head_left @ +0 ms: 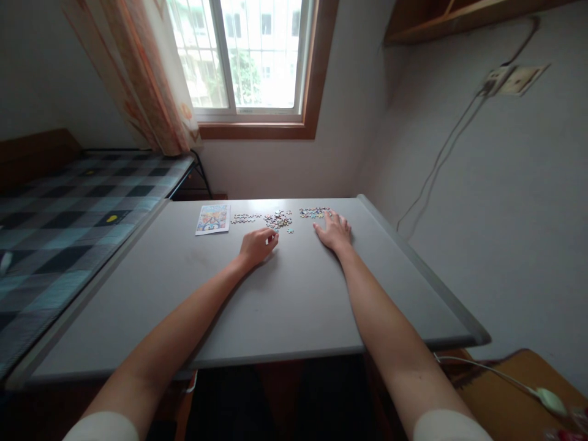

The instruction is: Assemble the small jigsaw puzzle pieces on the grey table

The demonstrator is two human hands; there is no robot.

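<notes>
Both forearms are reaching forward from the near edge over the grey bench (285, 306). Right of the near corner, a white cable with a pale green switch (549, 401) is lying on a wooden surface.

The left hand (257, 245) is resting on the bench, its grip curled together; its fingertips are lying just beside a small loose puzzle piece (275, 231). I cannot tell whether the piece is pinched. The right hand (334, 231) is lying flat, palm down, grip spread apart, fingertips touching the near edge of a cluster of jigsaw pieces (313, 212).

Between the hands and slightly beyond, a second heap of pieces (279, 219) is sitting, with a short row of pieces (245, 218) to its left. Further left, the reference picture card (212, 218) is lying flat.

Left of the bench, a checked bed cover (59, 226) is showing. Beyond, a curtain (151, 79) is hanging beside the window (248, 55).
</notes>
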